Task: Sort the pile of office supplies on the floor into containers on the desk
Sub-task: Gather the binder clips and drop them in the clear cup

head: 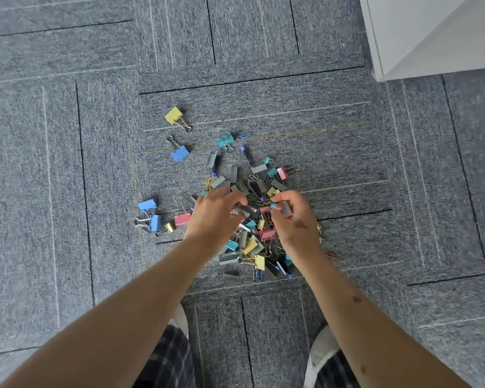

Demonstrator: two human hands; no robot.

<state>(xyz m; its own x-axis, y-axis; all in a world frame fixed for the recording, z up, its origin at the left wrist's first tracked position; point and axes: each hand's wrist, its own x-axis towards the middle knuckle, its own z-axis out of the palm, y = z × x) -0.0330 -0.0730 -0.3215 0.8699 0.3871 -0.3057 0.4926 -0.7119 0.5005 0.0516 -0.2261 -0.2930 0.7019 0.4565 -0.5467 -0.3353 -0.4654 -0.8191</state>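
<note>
A pile of office supplies [252, 239] lies on the grey carpet: coloured binder clips, grey staple strips and paper clips. Both hands reach down into its middle. My left hand [214, 217] curls over the pile, fingers around grey staple strips [245, 210]. My right hand [293, 217] pinches a grey staple strip [286, 209] and a small teal clip [273, 205] between thumb and fingers. Loose clips lie apart from the pile: a yellow clip [174, 115], a blue clip [179, 153], a teal clip [225, 140], two blue clips [150, 212] and a pink clip [182, 219].
A white desk panel or cabinet corner [403, 46] stands at the top right. Carpet tiles surround the pile on all sides. My knees in plaid trousers [168, 359] and light shoes [324, 348] are at the bottom of the view.
</note>
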